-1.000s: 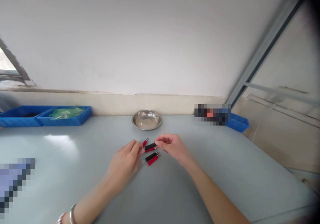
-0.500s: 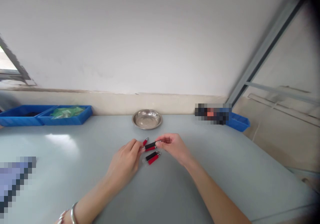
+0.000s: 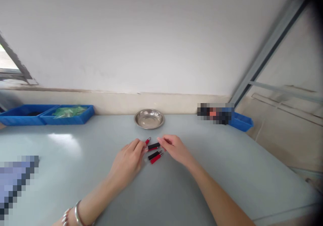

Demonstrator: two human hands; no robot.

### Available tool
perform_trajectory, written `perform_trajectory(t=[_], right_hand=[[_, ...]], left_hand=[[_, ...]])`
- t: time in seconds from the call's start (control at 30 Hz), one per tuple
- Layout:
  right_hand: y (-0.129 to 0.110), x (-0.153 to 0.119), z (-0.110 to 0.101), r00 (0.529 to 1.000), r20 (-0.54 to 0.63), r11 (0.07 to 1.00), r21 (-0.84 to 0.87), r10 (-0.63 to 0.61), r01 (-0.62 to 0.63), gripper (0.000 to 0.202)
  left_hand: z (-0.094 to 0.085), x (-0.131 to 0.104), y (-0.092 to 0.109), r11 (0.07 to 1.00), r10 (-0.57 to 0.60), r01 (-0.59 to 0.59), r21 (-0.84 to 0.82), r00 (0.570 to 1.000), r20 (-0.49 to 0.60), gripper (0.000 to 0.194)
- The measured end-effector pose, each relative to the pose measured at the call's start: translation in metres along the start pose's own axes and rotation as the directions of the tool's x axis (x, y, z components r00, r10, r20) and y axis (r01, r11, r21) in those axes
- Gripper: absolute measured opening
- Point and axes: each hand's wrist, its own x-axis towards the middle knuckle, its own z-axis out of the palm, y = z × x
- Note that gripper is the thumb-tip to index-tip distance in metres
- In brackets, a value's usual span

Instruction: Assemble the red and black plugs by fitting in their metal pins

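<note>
Pens [image 3: 155, 156] with red and black grips were the things being worked on, grouped on the grey table [image 3: 161, 199] between the two hands. Nearest, off at the left edge, was a bluish item [image 3: 16, 177], masked by pixels and beyond naming. Of the pens, the closest was one with a red grip [image 3: 155, 159]; just beside it lay one with a black grip [image 3: 152, 156], their metal tips pointing up and to the right. Whether those two were finished could not be told.

Next came the left hand [image 3: 127, 157], its fingertips pinched on the rear end of another black-gripped pen [image 3: 153, 146]. The right hand [image 3: 175, 148] had its thumb and fingers curled about that pen's front end; whether they pressed on it could not be told. Work on this one seemed under way and not complete. Another red grip [image 3: 153, 149] showed just under it, and a further red pen [image 3: 147, 140] stuck out beyond the left fingers; these seemed left for later handling, though their condition was unclear.

Farther back, apart from the pens, stood a round metal dish [image 3: 149, 127], and by the wall blue bins [image 3: 68, 120], one with green plastic.
</note>
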Motion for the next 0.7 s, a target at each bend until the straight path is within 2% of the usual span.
perform_trajectory(t=[0.3,0.57,0.7], right_hand=[[0.0022,-0.0012,-0.0009,0.999,0.036,1.000,-0.002,0.029,-0.029,0.044],[0.0024,-0.0016,-0.0027,0.996,0.089,1.000,0.019,-0.011,0.009,0.027],[0.0019,-0.0012,-0.0022,0.997,0.075,1.000,0.000,-0.021,0.021,0.030]], left_hand=[[0.0016,0.0004,-0.0012,1.000,0.003,-0.003,0.016,1.000,0.003,0.028],[-0.0014,0.0013,-0.0014,0.999,-0.026,0.028,0.045,0.999,-0.046,0.027],[-0.0011,0.0012,-0.0015,0.999,-0.022,0.023,0.037,0.999,-0.023,0.027]])
